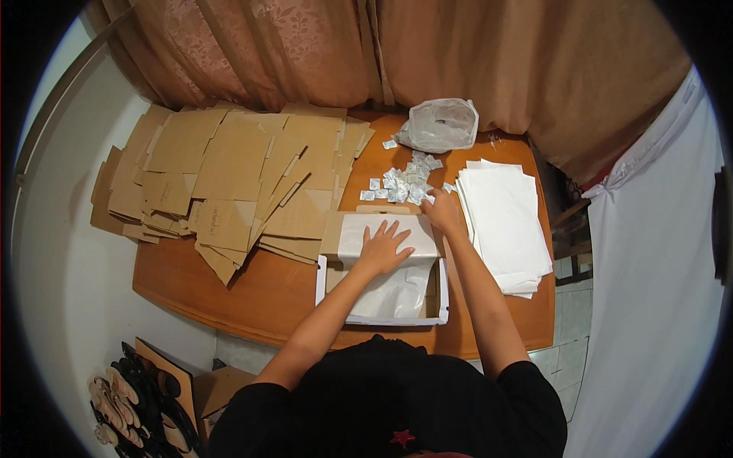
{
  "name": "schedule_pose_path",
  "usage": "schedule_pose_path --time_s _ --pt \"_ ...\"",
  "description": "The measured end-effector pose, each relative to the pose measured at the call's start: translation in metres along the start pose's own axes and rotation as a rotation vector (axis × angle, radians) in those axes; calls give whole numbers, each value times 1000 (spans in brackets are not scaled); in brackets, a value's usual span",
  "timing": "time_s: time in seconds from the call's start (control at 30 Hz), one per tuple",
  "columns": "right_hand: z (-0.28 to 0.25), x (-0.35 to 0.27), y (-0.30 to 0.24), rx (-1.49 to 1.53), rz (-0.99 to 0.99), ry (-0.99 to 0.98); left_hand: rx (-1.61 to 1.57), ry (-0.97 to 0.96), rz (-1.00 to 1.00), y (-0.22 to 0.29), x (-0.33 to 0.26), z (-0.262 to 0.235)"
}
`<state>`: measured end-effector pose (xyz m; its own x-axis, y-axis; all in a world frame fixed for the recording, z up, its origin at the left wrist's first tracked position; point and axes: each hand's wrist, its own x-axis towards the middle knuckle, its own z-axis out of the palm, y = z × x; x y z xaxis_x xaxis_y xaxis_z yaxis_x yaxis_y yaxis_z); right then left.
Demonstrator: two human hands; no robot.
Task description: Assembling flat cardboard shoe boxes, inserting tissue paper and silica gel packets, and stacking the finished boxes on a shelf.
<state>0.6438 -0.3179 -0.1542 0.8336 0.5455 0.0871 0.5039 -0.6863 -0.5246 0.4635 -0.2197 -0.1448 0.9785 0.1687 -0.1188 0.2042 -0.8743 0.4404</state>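
My left hand [384,248] lies flat with fingers spread on a thin white sheet [398,290]. The sheet hangs over the raised flap and into an open shallow cardboard box [382,318] with white outer walls, directly in front of me. My right hand [440,211] reaches past the box's far right corner. Its fingers are bent together at the near edge of a loose pile of small silvery-white sachets [411,179], with one sachet at the fingertips. My palm partly hides that sachet.
Flattened brown cardboard boxes [237,156] cover the left of the wooden table [229,286]. A stack of white sheets [504,221] lies at the right. Behind the sachets sits a translucent plastic bag [443,124]. Brown curtains [458,53] hang along the far edge; shoes [118,401] stand lower left.
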Motion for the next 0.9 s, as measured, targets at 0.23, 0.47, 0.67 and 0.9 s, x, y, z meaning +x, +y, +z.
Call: schedule_pose_path --time_s 0.23,0.47,0.67,0.9 --pt "48 42 17 -314 103 -78 17 94 37 3 -7 5" --pt "45 49 13 -178 95 -70 -19 105 36 3 -6 4" --pt "-1 15 -20 355 5 190 -379 228 38 -9 -4 -7" --pt "-52 -101 -63 804 -65 25 -361 650 -288 -39 -33 -46"
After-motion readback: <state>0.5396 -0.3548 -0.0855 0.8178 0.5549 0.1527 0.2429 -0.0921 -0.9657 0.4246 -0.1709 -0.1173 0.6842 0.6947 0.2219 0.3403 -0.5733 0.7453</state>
